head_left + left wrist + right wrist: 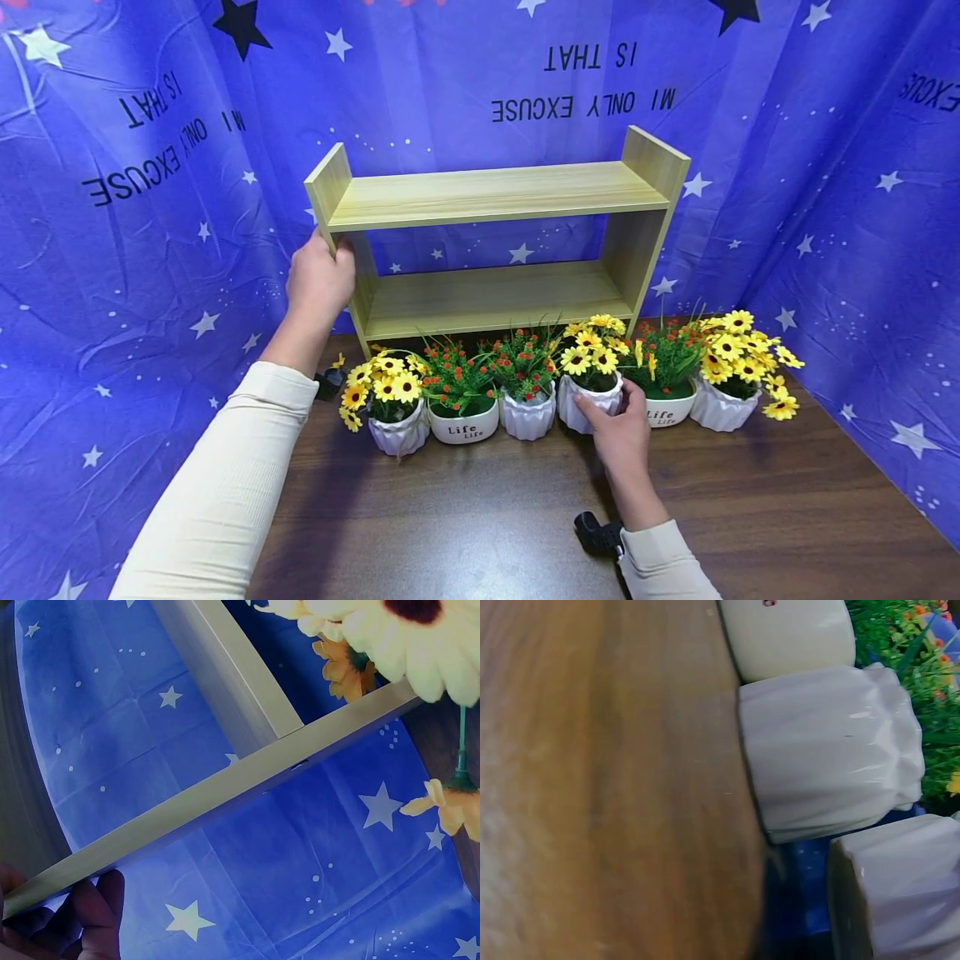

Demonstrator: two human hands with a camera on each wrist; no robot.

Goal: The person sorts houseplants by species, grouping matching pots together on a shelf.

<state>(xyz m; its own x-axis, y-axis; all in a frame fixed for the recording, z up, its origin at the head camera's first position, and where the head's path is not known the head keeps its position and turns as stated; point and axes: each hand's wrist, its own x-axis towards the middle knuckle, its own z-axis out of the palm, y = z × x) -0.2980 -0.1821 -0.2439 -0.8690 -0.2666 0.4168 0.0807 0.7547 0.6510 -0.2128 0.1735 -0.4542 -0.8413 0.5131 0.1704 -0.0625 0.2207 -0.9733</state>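
Note:
My left hand point(321, 282) grips the left side panel of a two-tier wooden shelf point(498, 193); in the left wrist view, the fingers lie around the panel edge point(202, 796). My right hand point(624, 435) holds a fluted white pot point(589, 405) of yellow daisies point(592, 350) by its side. The right wrist view shows the underside of this held pot point(904, 892), raised off the table. Beside it on the left stands a fluted white pot point(528, 417) with red-dotted grass. On the right is an oval "Life" pot point(672, 410).
Another oval "Life" pot point(465, 427) and a daisy pot point(399, 431) stand farther left. One more daisy pot point(724, 408) ends the row at right. The pots line the shelf's front on a brown wooden table point(465, 517). A blue star-printed curtain point(450, 83) surrounds it.

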